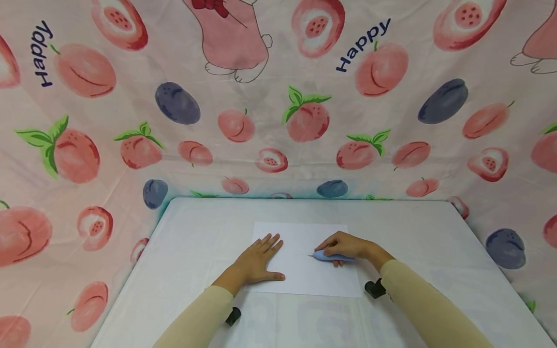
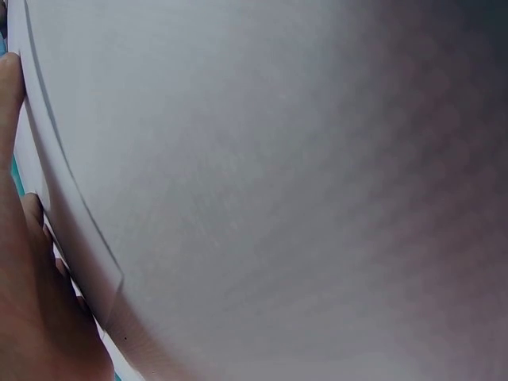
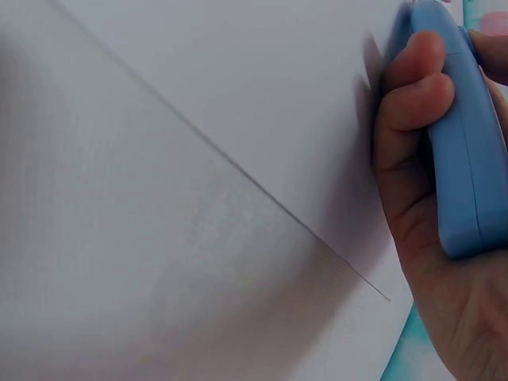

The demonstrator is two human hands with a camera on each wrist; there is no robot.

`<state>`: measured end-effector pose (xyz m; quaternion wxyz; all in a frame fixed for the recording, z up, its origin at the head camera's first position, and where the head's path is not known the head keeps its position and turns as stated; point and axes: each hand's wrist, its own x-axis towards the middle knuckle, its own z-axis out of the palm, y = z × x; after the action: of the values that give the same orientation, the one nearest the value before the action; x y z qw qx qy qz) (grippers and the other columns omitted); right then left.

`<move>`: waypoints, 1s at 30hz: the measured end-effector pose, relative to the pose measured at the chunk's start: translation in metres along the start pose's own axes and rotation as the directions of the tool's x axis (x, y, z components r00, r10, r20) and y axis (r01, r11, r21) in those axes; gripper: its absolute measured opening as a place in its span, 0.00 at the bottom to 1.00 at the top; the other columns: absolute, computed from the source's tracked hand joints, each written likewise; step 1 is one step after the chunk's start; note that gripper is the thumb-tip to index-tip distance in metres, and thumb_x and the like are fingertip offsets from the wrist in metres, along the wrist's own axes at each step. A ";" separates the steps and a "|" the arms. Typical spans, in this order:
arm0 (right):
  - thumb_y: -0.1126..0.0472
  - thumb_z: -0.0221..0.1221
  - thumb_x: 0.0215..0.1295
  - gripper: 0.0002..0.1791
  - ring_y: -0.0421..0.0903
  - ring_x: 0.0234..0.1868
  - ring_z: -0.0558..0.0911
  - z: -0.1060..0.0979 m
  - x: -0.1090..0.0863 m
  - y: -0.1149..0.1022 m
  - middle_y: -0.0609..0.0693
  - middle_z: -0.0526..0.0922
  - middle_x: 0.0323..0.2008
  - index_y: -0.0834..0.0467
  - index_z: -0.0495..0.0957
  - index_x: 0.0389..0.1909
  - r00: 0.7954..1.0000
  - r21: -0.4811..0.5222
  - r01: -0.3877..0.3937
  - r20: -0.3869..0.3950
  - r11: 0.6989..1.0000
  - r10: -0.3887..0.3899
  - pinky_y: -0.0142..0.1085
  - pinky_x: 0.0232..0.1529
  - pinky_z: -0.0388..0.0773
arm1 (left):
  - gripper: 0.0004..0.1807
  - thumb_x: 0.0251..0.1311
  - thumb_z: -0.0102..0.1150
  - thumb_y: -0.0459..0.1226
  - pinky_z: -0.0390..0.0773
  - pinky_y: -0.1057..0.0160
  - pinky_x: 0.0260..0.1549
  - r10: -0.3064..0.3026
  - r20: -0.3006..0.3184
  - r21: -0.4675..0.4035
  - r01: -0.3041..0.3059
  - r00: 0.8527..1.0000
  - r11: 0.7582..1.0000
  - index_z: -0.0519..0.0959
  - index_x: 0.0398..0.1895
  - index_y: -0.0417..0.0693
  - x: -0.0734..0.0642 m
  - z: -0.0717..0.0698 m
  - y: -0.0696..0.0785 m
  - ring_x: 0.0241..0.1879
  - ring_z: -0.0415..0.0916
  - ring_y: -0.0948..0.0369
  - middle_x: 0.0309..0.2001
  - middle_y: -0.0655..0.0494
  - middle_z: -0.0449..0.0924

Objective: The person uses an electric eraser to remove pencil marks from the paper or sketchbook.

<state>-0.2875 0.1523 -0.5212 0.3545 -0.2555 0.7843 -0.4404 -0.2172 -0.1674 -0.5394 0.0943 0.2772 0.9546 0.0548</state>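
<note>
Fruit-printed fabric (image 1: pixel 261 99) hangs behind and beside a white desk (image 1: pixel 191 261), on which a sheet of white paper (image 1: pixel 300 269) lies flat. Over the paper's left part, the left hand (image 1: pixel 259 261) rests with its fingers spread and its thumb out to the side, holding nothing. The right hand (image 1: pixel 348 246), over the right part, has its fingers curled round a blue tool (image 1: pixel 323 255), whose narrow tip points toward the left hand. From near that tip, a thin faint line (image 1: pixel 301 254) runs leftward across the sheet. Pale sleeves (image 1: pixel 428 304) cover both forearms, and a small black object (image 1: pixel 233 316) shows beside the left one.
</note>
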 end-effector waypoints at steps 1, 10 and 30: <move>0.61 0.57 0.70 0.16 0.43 0.20 0.77 0.000 0.000 0.000 0.52 0.84 0.35 0.59 0.82 0.55 1.000 -0.003 0.000 -0.001 1.000 0.000 0.31 0.24 0.77 | 0.55 0.57 0.49 0.71 0.47 0.52 0.76 -0.002 0.003 -0.001 0.002 1.000 1.000 0.47 0.79 0.51 0.000 0.000 0.000 0.79 0.38 0.53 0.80 0.55 0.41; 0.61 0.58 0.69 0.16 0.42 0.18 0.76 0.000 0.003 0.004 0.55 0.85 0.28 0.59 0.83 0.55 1.000 -0.023 -0.001 -0.007 1.000 0.001 0.31 0.24 0.76 | 0.56 0.56 0.46 0.73 0.46 0.52 0.76 0.001 -0.008 0.007 -0.001 1.000 1.000 0.46 0.80 0.53 0.003 0.010 -0.005 0.79 0.37 0.54 0.80 0.56 0.39; 0.61 0.59 0.68 0.15 0.43 0.18 0.76 0.000 0.003 0.002 0.56 0.84 0.24 0.59 0.83 0.53 1.000 -0.033 -0.004 -0.028 0.999 0.003 0.32 0.24 0.77 | 0.55 0.56 0.47 0.73 0.45 0.53 0.76 -0.020 0.007 0.000 0.020 1.000 1.000 0.46 0.80 0.54 0.003 0.004 -0.002 0.79 0.36 0.55 0.80 0.57 0.39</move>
<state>-0.2894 0.1511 -0.5235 0.3399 -0.2540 0.7968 -0.4302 -0.2195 -0.1669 -0.5445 0.0980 0.2677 0.9570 0.0532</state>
